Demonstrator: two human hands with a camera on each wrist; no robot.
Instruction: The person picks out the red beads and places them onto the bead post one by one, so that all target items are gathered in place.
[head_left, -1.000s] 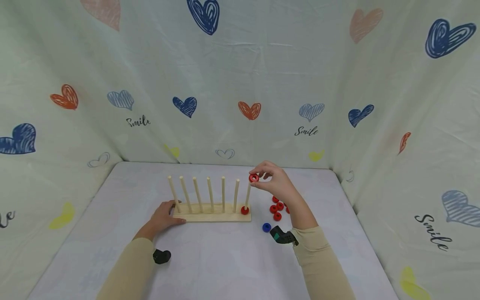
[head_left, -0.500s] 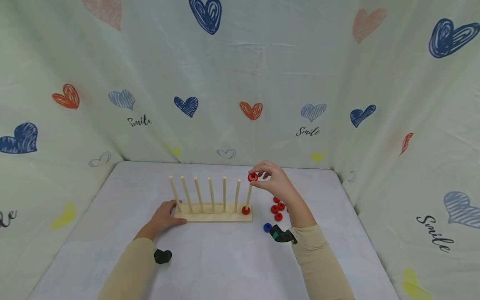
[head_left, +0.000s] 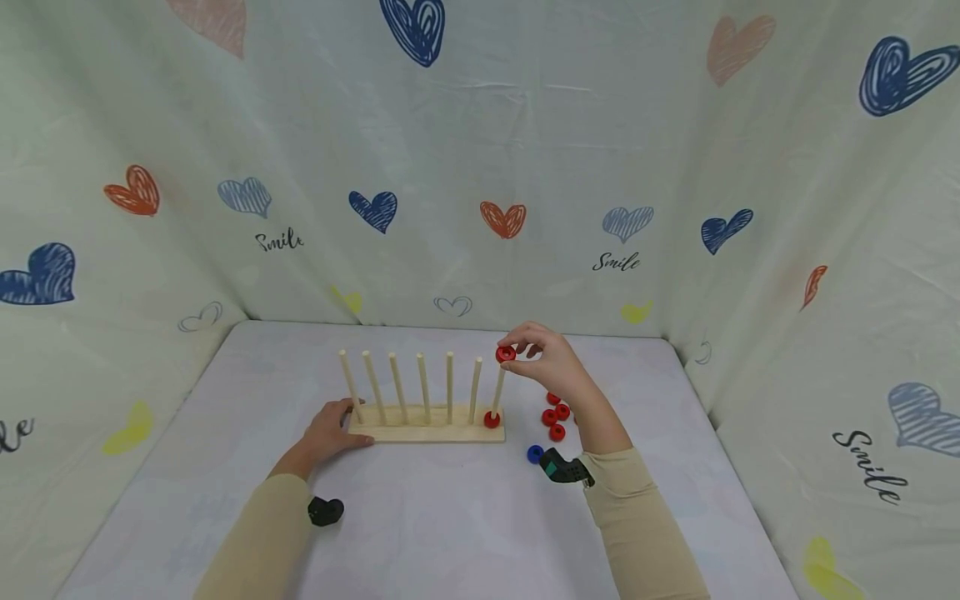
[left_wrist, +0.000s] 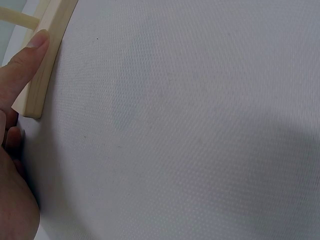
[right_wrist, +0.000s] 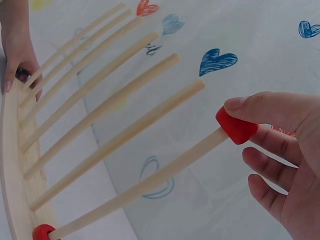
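Red, smooth, ring-shaped bead (right_wrist: 238,127) is found at the tip of the right-end pale wooden peg (right_wrist: 142,183), pinched between the thumb and fingers of the right hand (head_left: 557,365); how far it is threaded cannot be told. Left hand (head_left: 327,432) grips the left end of a long pale wooden rack (head_left: 431,435), thumb on the front, fingers at the back. Handling, as judged: the bead should prove light, stiff and not fragile, perhaps slightly slippery; best held by its outer rim, keeping the hole free. The rack appears stiff and fairly light, better held by its base than by its slender pegs. Count: one rack; seven pegs, six of them bare; one second red bead (head_left: 491,420) at the foot of the right-end peg. Right of the rack, on the white counter (head_left: 435,525), four loose red beads (head_left: 549,417) show plainly, plus a sliver of another beside the right forearm; any further ones hidden there cannot be verified. One blue ring-shaped bead (head_left: 535,454) lies nearer the person. Beyond the counter hangs a pale cloth backdrop (head_left: 525,150) printed with hearts.
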